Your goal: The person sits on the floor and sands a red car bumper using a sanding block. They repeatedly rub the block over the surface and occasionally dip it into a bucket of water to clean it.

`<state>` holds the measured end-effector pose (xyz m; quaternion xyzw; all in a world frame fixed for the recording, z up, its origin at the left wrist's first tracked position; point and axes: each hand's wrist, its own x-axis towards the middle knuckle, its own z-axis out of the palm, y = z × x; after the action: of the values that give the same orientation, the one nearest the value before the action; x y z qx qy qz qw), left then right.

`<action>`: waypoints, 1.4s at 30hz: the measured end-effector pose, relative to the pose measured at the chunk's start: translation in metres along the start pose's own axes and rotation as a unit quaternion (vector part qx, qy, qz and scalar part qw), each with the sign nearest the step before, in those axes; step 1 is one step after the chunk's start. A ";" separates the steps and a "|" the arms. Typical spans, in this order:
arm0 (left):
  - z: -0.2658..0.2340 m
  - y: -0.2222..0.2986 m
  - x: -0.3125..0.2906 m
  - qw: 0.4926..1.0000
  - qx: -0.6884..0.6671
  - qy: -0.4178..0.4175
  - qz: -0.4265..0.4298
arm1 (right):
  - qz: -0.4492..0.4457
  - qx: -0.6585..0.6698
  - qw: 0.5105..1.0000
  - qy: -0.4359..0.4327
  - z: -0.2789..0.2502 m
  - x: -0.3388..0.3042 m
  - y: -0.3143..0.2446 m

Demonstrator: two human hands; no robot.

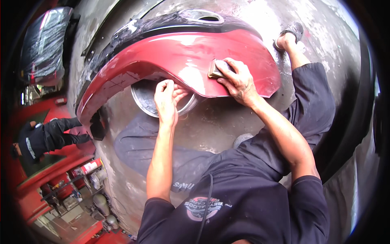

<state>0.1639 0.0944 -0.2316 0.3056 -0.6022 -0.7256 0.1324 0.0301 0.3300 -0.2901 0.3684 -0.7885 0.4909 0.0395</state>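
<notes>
The long, curved bumper-like panel of glossy red with a black upper stretch [170, 46] lies across the twelve o'clock side of the view, its arched cut-out facing six o'clock and one end reaching down toward nine. An oval opening with a pale surround [202, 16] sits in the black stretch, at twelve.

Between one and two o'clock, the right hand [240, 80] has its grip pinching a small brown-and-grey block [214, 71] between thumb and fingers, against the red face near the panel's lower edge. Toward ten o'clock from centre, the left hand [165, 101] is raised beside the arched edge, its fingers bent and thumb close to the forefinger; whether that grip pinches anything, or touches the edge, I cannot tell.

Just beyond the left hand, a round grey container with a pale rim [143, 97] stands partly under the panel on the stained grey concrete floor [211, 114]. Farther off, a bulky dark-and-red object in wrinkled clear plastic [46, 44] is at ten, a co-worker in dark clothing [35, 140] near nine, and a cluttered shelf [61, 189] at eight.
</notes>
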 end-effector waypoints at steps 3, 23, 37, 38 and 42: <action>0.003 -0.006 0.003 0.996 -0.080 0.006 -0.027 | -0.033 -0.029 0.999 -0.013 -0.006 -0.004 0.009; -0.002 -0.007 0.013 0.976 -0.183 -0.063 -0.103 | -0.109 -0.052 0.992 -0.039 0.001 0.003 0.008; 0.015 -0.007 0.018 0.985 -0.140 -0.054 -0.080 | -0.102 -0.038 0.994 0.005 0.011 0.022 0.022; 0.009 -0.008 0.017 0.987 -0.137 -0.046 -0.071 | -0.060 0.005 0.998 -0.004 -0.008 0.003 0.028; 0.003 -0.010 0.022 0.986 -0.138 -0.070 -0.054 | -0.029 -0.014 0.996 0.087 0.010 0.014 -0.001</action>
<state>0.1474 0.0869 -0.2472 0.2644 -0.4866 -0.8276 0.0914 0.0238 0.3136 -0.2883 0.3462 -0.7776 0.5091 0.1274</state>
